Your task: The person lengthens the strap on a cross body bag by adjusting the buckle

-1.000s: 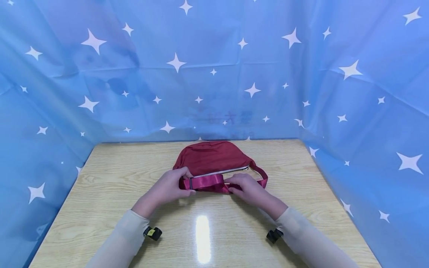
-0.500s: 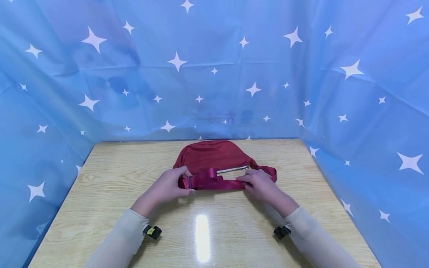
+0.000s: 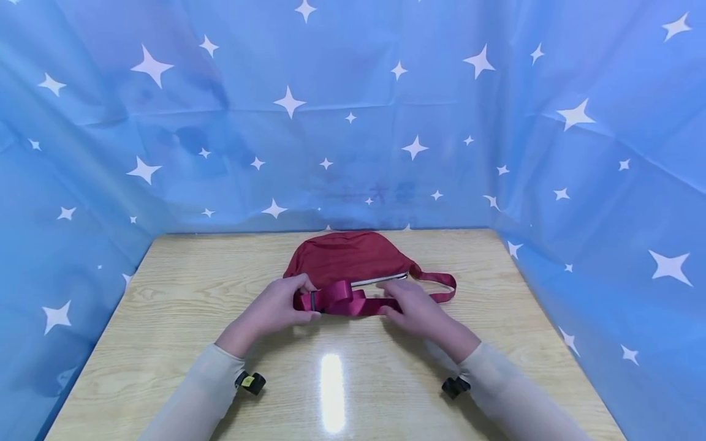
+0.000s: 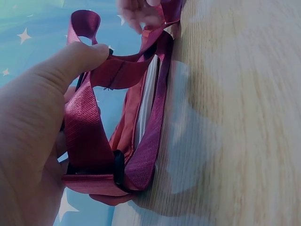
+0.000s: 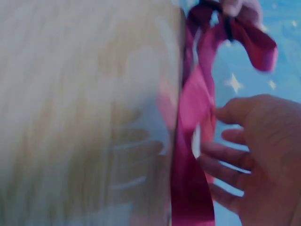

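Observation:
A dark red waist bag [image 3: 353,257] lies at the back of the table, its silver zipper [image 3: 380,280] facing me. My left hand [image 3: 278,303] pinches the magenta strap [image 4: 84,125] beside a black slider buckle [image 4: 118,169] at the bag's left front. A short strap loop [image 3: 343,291] stands up right of that hand. My right hand [image 3: 416,309] is at the strap's middle, below the zipper's right end. In the right wrist view, somewhat blurred, its fingers [image 5: 225,162] are loosely extended beside the strap, not curled round it.
The light wood table [image 3: 220,257] surrounds the bag, with a bright light reflection [image 3: 333,392] in front. A blue curtain [image 3: 353,122] with white stars stands behind the table and along both sides. Another strap loop [image 3: 447,278] lies out to the bag's right.
My right hand slid right along the strap, then came back left and loosened its fingers. The strap's right loop now reaches farther right. My left hand stays put.

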`<state>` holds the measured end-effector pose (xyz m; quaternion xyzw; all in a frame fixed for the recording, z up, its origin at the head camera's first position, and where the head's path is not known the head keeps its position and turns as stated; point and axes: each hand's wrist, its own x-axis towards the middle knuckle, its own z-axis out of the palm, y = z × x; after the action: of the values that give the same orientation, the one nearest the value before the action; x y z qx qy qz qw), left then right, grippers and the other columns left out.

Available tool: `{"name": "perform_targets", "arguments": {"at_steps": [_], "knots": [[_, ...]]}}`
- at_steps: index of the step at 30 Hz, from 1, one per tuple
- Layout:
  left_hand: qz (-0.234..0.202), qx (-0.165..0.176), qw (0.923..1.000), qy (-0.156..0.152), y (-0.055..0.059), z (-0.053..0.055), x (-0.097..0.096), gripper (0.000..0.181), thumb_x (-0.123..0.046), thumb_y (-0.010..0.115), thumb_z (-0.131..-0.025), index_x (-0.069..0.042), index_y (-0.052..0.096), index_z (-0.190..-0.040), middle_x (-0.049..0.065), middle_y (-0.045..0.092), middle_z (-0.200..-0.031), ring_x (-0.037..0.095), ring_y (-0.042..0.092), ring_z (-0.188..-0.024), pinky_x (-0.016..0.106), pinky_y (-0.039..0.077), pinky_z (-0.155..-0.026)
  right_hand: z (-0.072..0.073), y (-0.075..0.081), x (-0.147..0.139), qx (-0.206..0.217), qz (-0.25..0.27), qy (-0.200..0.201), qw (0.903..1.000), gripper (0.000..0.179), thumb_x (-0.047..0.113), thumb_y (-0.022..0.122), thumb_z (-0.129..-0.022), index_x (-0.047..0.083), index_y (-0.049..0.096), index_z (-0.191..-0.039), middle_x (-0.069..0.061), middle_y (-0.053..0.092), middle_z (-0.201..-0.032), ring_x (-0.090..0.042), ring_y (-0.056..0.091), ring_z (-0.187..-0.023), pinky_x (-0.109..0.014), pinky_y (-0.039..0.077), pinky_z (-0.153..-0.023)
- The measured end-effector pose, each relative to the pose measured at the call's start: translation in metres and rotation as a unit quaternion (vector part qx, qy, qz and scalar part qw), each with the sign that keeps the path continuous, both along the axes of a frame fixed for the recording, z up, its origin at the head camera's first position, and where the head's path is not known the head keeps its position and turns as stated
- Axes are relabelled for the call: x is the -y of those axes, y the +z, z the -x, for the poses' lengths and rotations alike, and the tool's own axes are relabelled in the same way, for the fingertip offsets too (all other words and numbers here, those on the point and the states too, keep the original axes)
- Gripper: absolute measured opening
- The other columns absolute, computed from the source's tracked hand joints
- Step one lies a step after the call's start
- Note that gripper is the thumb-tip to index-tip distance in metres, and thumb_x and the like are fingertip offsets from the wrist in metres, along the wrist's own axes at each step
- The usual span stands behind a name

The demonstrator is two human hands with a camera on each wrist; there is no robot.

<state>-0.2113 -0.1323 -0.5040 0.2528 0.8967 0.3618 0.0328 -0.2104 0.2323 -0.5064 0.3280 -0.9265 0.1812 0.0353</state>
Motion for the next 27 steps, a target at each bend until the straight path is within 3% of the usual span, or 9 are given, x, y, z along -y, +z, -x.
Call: {"name": "perform_targets", "arguments": {"at_steps": [4, 10, 17, 20, 27], "knots": [[-0.001, 0.003, 1.0, 0.003, -0.001, 0.0, 0.0, 0.043, -0.032, 0.098, -0.087, -0.024, 0.067, -0.115, -0.011, 0.07, -0.106, 0.012, 0.065, -0.094, 0.04, 0.057, -0.086, 0.002, -0.008, 0.016, 0.034, 0.054, 0.036, 0.9973, 0.038, 0.017, 0.084, -0.1, 0.005, 0.067, -0.133, -0.007, 0.073, -0.118, -0.026, 0.069, -0.111, -0.049, 0.056, -0.099], [0.001, 0.009, 0.9999, 0.005, -0.001, 0.001, -0.001, 0.043, -0.034, 0.097, -0.087, -0.024, 0.067, -0.116, -0.011, 0.07, -0.106, 0.014, 0.064, -0.094, 0.04, 0.057, -0.086, 0.003, -0.017, 0.021, 0.068, 0.093, 0.067, 0.9911, 0.027, 0.007, 0.081, -0.101, 0.013, 0.065, -0.123, 0.005, 0.062, -0.102, -0.012, 0.059, -0.093, -0.035, 0.055, -0.084], [0.002, 0.007, 1.0, 0.002, -0.002, 0.001, 0.0, 0.043, -0.033, 0.097, -0.087, -0.025, 0.067, -0.116, -0.012, 0.069, -0.105, 0.013, 0.064, -0.092, 0.039, 0.057, -0.085, 0.002, -0.018, 0.016, 0.084, 0.102, 0.115, 0.9845, 0.025, 0.004, 0.072, -0.107, 0.013, 0.068, -0.13, 0.003, 0.065, -0.105, -0.014, 0.061, -0.1, -0.039, 0.056, -0.092], [0.001, 0.006, 1.0, 0.003, -0.002, 0.001, 0.001, 0.043, -0.034, 0.097, -0.087, -0.025, 0.066, -0.115, -0.012, 0.069, -0.104, 0.013, 0.064, -0.091, 0.038, 0.056, -0.083, 0.001, -0.015, 0.013, 0.093, 0.099, 0.117, 0.9838, 0.025, 0.004, 0.07, -0.108, 0.013, 0.07, -0.132, 0.001, 0.07, -0.113, -0.015, 0.065, -0.107, -0.042, 0.057, -0.098], [0.001, 0.014, 0.9999, -0.001, -0.001, 0.001, 0.003, 0.043, -0.032, 0.099, -0.086, -0.026, 0.066, -0.114, -0.012, 0.069, -0.102, 0.017, 0.063, -0.087, 0.036, 0.055, -0.076, 0.003, -0.009, 0.003, 0.106, 0.104, 0.09, 0.9848, 0.026, 0.004, 0.071, -0.107, 0.015, 0.074, -0.13, 0.004, 0.074, -0.115, -0.014, 0.068, -0.104, -0.042, 0.058, -0.096]]}}
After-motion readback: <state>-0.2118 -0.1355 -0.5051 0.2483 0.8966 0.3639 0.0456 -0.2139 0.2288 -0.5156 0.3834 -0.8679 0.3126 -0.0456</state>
